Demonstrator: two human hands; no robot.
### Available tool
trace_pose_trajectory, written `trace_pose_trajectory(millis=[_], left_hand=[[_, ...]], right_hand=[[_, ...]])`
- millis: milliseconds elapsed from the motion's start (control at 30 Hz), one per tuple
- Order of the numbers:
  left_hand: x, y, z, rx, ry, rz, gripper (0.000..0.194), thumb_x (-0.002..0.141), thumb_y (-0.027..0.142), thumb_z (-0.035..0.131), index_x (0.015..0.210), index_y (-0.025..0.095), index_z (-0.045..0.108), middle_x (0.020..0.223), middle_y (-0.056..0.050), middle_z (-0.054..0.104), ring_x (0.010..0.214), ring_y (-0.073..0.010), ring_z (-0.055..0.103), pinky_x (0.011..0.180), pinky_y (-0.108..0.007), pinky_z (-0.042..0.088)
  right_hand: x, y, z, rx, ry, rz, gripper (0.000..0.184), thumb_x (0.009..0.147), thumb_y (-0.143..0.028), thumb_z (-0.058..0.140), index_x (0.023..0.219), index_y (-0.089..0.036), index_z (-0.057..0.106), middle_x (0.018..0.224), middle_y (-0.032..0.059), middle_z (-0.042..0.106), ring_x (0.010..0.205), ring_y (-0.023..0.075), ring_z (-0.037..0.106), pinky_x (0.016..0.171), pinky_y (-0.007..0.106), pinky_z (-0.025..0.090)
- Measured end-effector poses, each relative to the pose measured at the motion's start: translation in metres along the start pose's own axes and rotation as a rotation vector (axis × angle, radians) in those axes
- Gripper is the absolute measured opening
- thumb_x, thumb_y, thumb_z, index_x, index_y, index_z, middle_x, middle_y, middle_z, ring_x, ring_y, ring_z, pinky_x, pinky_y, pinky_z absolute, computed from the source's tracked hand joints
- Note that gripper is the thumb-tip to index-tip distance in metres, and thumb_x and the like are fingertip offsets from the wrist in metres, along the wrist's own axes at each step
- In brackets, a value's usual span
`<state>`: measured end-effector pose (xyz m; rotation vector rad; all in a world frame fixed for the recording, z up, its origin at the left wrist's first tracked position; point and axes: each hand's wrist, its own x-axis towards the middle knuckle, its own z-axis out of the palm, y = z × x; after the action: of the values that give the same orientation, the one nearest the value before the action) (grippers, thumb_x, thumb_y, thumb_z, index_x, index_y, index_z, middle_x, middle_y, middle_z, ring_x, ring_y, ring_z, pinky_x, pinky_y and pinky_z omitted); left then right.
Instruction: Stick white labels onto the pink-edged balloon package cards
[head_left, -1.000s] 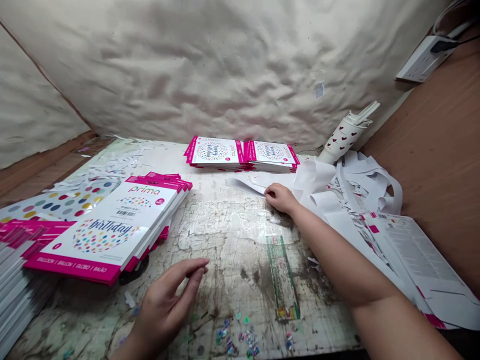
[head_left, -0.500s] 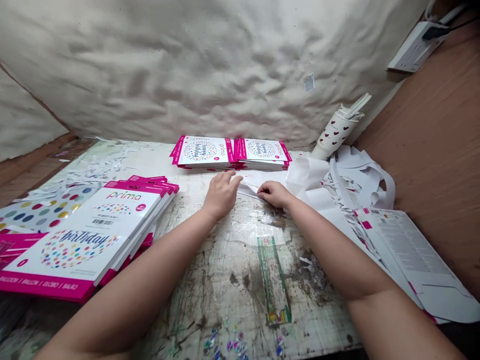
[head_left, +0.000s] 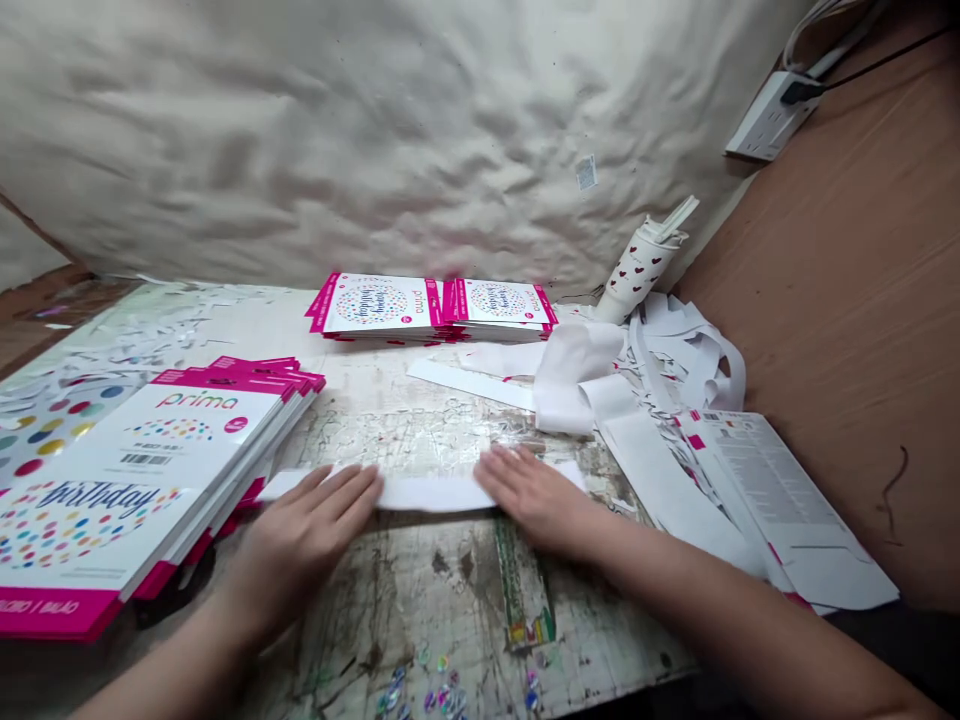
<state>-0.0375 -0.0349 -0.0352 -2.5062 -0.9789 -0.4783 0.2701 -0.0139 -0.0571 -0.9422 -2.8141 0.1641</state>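
Note:
A narrow white paper strip lies crosswise on the worn table in front of me. My left hand lies on its left part, fingers stretched out together and slightly blurred. On the strip's right part rests my right hand, palm down with fingers extended. Both hands press flat and grip nothing that I can see. Just beyond the hands, a second white strip lies at a slant beside a loose, curling white band.
Pink-and-white printed "prima" packets are stacked at left. More packets lie by the back wall. A heart-patterned tumbler leans at the back right, near printed sheets. Shiny confetti lies at the near edge.
Both hands have come nearer and spread apart, from the papers near the back packets onto the crosswise strip. My right hand has opened out of its pinch. The view has shifted right.

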Motion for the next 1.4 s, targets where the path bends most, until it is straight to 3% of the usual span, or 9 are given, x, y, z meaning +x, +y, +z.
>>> trace_pose_trajectory(millis=[133,300,433,567,700,800,1033,1200,1400], left_hand=[[-0.062,-0.002,0.004,-0.020,-0.172,-0.015,0.046,0.080,0.011,0.035,0.119,0.023,0.058,0.121,-0.005,0.063,0.107,-0.0241,0.061,0.088,-0.040,0.047],[-0.060,0.006,0.010,0.068,-0.114,-0.023,0.053,0.074,0.011,0.036,0.124,0.018,0.053,0.121,-0.010,0.063,0.107,-0.0277,0.061,0.086,-0.042,0.047],[-0.035,0.017,-0.001,-0.030,-0.054,-0.014,0.054,0.077,0.019,0.044,0.132,0.017,0.046,0.124,-0.013,0.060,0.109,-0.0270,0.059,0.090,-0.039,0.046],[-0.011,0.033,-0.017,-0.137,0.001,-0.033,0.047,0.080,0.019,0.047,0.127,0.020,0.050,0.122,-0.009,0.062,0.111,-0.0233,0.057,0.095,-0.035,0.045],[-0.006,0.046,-0.020,-0.201,-0.004,-0.138,0.040,0.082,0.013,0.044,0.120,0.021,0.055,0.122,-0.007,0.061,0.115,-0.0218,0.054,0.097,-0.035,0.044],[-0.013,0.047,-0.014,-0.220,0.006,-0.195,0.038,0.081,0.012,0.047,0.117,0.021,0.057,0.118,-0.007,0.063,0.112,-0.0208,0.056,0.094,-0.033,0.048],[-0.023,0.043,0.000,-0.320,0.157,-0.314,0.039,0.078,0.007,0.049,0.113,0.020,0.060,0.109,-0.008,0.067,0.106,-0.0199,0.060,0.090,-0.032,0.051],[-0.019,0.042,-0.005,-0.429,0.209,-0.379,0.034,0.077,0.005,0.045,0.102,0.019,0.061,0.096,-0.008,0.069,0.093,-0.0186,0.064,0.081,-0.031,0.055],[-0.018,0.038,-0.007,-0.568,0.227,-0.445,0.030,0.074,0.003,0.042,0.092,0.018,0.060,0.084,-0.008,0.066,0.080,-0.0183,0.062,0.071,-0.031,0.055]], right_hand=[[-0.028,0.016,-0.038,0.184,0.187,0.176,0.043,0.088,-0.035,0.048,0.130,-0.029,0.047,0.136,0.0030,0.049,0.131,0.0191,0.037,0.110,0.041,0.030],[-0.050,0.140,-0.079,0.247,0.501,1.110,0.037,0.075,-0.024,0.061,0.112,-0.017,0.061,0.114,0.0109,0.063,0.097,0.0222,0.060,0.087,0.037,0.047],[-0.054,0.202,-0.075,0.287,0.484,1.235,0.026,0.070,-0.025,0.065,0.093,-0.014,0.065,0.088,0.0077,0.068,0.077,0.0177,0.062,0.073,0.029,0.049],[-0.038,0.210,-0.067,0.276,0.528,1.300,0.035,0.065,-0.017,0.064,0.100,-0.014,0.062,0.085,0.0080,0.066,0.072,0.0198,0.062,0.067,0.032,0.050],[-0.010,0.197,-0.077,0.116,0.700,1.258,0.052,0.067,-0.009,0.054,0.118,-0.012,0.049,0.119,0.0182,0.053,0.110,0.0305,0.050,0.092,0.044,0.040],[0.030,0.175,-0.084,-0.036,0.766,0.932,0.049,0.072,-0.008,0.049,0.120,-0.015,0.047,0.125,0.0147,0.048,0.121,0.0285,0.040,0.102,0.041,0.031],[0.199,0.096,-0.053,-0.010,0.168,0.248,0.043,0.077,-0.024,0.063,0.119,-0.020,0.053,0.126,0.0111,0.051,0.119,0.0267,0.042,0.100,0.039,0.035],[0.297,0.084,-0.033,0.003,0.051,0.241,0.079,0.055,-0.029,0.083,0.126,-0.022,0.047,0.134,0.0134,0.045,0.124,0.0301,0.040,0.100,0.042,0.036],[0.336,0.119,-0.043,0.010,-0.033,0.340,0.076,0.057,-0.049,0.079,0.121,-0.018,0.052,0.119,0.0142,0.057,0.108,0.0285,0.056,0.090,0.038,0.044]])
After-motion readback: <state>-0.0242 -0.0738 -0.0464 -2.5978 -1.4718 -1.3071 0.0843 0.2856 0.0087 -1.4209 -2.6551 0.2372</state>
